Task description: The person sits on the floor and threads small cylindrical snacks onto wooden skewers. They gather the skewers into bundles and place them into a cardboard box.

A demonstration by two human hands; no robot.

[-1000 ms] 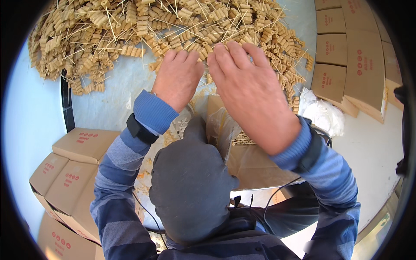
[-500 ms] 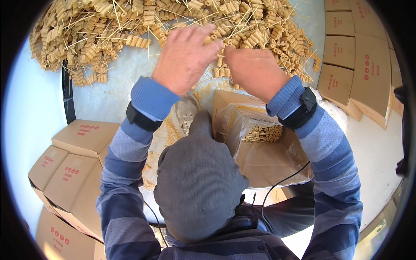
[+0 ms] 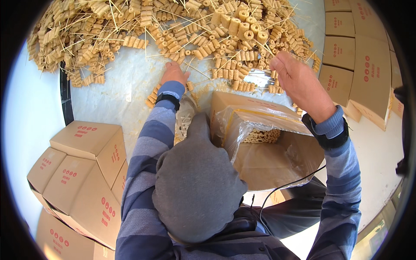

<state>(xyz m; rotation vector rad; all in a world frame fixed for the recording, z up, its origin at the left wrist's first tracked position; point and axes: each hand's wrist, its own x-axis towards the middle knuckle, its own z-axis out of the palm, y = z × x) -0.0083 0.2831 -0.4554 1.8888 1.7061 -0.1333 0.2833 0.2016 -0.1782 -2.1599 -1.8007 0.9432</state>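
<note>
Stacked brown cartons [image 3: 82, 138] flank a pale floor [image 3: 117, 82], where a broad heap of tan rolls on thin sticks [image 3: 95, 39] spreads along the far side. Over the heap's right part, the right hand [image 3: 301, 84] grips a bunch of skewers [image 3: 242, 27] by the sticks, rolls pointing away. The left hand [image 3: 174, 74] is low, near some loose skewers [image 3: 152, 96]; whether its fingers pinch anything I cannot tell. Nearer the body, an open carton [image 3: 255, 169] with a clear liner [image 3: 236, 138] holds more skewers [image 3: 268, 136].

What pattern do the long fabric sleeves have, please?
In the head view, the sleeves have dark and lighter blue stripes.
</note>
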